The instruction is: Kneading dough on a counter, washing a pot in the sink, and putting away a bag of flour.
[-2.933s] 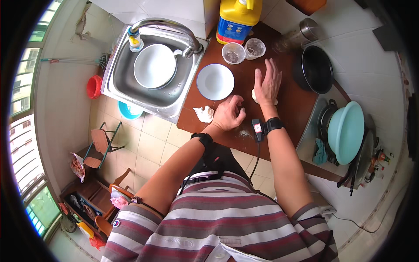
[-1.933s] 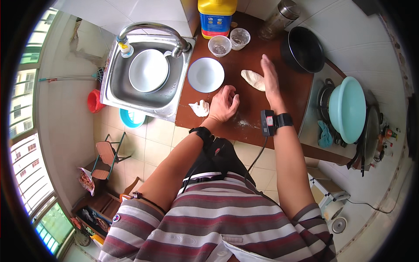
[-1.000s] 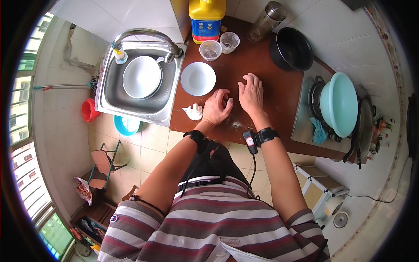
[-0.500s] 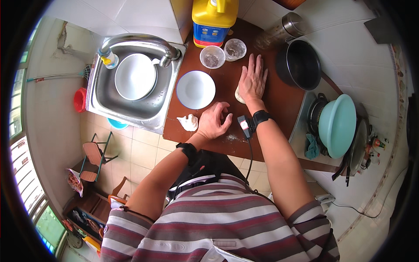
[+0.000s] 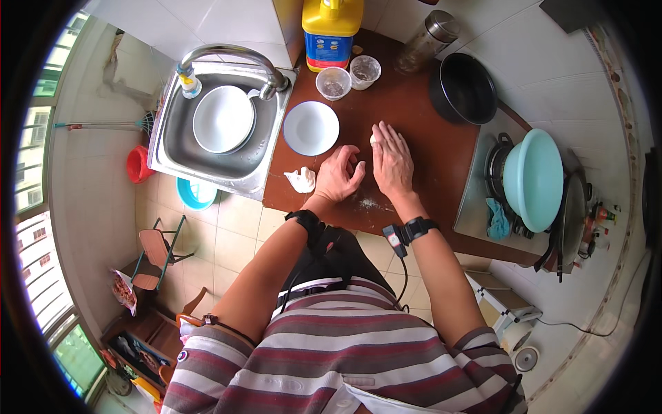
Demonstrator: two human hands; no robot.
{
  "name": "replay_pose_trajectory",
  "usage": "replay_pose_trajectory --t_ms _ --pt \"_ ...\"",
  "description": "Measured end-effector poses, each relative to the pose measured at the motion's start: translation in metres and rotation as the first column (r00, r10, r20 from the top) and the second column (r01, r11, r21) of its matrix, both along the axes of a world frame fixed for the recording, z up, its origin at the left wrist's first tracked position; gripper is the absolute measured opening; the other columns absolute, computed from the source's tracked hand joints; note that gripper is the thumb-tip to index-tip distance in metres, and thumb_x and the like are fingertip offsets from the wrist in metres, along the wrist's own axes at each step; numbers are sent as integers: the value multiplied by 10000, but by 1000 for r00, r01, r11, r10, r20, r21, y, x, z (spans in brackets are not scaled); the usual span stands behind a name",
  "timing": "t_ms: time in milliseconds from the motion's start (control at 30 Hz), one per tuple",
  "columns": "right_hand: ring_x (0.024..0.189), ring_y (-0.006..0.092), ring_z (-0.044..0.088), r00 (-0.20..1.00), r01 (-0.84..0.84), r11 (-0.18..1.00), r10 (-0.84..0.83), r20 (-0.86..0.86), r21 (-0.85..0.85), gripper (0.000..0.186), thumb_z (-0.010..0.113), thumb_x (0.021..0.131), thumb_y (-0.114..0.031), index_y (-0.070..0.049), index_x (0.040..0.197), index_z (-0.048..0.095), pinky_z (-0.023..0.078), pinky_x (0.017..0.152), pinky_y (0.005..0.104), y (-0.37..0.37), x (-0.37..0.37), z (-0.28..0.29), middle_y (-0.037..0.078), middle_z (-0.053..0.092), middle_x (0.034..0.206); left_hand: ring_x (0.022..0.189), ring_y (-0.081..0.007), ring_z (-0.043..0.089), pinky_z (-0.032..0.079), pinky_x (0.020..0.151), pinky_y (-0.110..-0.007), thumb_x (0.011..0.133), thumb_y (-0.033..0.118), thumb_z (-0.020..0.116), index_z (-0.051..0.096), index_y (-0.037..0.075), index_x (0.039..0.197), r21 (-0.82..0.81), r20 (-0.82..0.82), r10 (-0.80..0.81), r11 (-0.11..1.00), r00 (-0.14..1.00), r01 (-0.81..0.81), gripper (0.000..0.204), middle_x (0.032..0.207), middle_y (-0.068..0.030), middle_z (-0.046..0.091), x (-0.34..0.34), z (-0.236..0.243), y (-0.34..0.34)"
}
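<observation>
Nearest my camera, the striped shirt (image 5: 310,338) fills the lower edge, and both forearms reach out to the brown countertop (image 5: 434,172). At its near edge I see a dusting of flour (image 5: 369,204). Just beyond, the left hand (image 5: 336,176) rests with fingers half-curled and the thumb parted from the forefinger; I can't tell what the fingertips press on. A crumpled white scrap (image 5: 301,180) lies just left of it. To the right and slightly farther, I have the right hand (image 5: 393,162) palm down, fingers straight and close together, over a piece of pale dough (image 5: 373,139); only a bit shows at the forefinger's left side. Farther left sits a white bowl (image 5: 311,128), with the steel sink (image 5: 238,185) beyond its left side; right, a black pot (image 5: 463,90). Farthest are two clear cups (image 5: 333,83) and a yellow jug (image 5: 331,21).
</observation>
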State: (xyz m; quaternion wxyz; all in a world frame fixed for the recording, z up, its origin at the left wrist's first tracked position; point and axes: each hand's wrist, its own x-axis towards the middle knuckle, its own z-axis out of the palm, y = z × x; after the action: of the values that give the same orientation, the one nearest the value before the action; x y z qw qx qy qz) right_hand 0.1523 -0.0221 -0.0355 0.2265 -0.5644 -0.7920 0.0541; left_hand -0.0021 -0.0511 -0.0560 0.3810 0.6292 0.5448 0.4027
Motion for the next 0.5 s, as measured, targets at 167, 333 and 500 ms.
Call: replay_pose_trajectory --t_ms 167,333,500 --pt "1143 287 535 1000 -3 984 -2 -29 -178 278 450 974 -209 -67 1170 588 414 957 414 -14 6 22 114 604 1210 609 -243 582 490 578 -349 817 152 623 540 35 1028 -43 8 -9 999 1000 10 255 783 -110 576 2 2 1" --pt "1145 306 509 981 180 983 -182 -63 -37 319 468 972 -303 -80 1193 527 363 1009 463 27 -20 -11 116 585 1167 660 -287 595 498 610 -376 831 120 593 524 33 1035 28 13 12 1000 1000 -13 232 803 -140 586 4 -4 2" --pt "1306 301 398 945 328 945 -328 10 10 395 450 978 -328 -88 1290 490 259 1084 574 37 -24 -24 112 476 1355 594 -194 580 476 553 -304 845 88 600 508 30 1055 -43 -8 4 999 1000 -5 236 763 -84 595 1 -1 -3"
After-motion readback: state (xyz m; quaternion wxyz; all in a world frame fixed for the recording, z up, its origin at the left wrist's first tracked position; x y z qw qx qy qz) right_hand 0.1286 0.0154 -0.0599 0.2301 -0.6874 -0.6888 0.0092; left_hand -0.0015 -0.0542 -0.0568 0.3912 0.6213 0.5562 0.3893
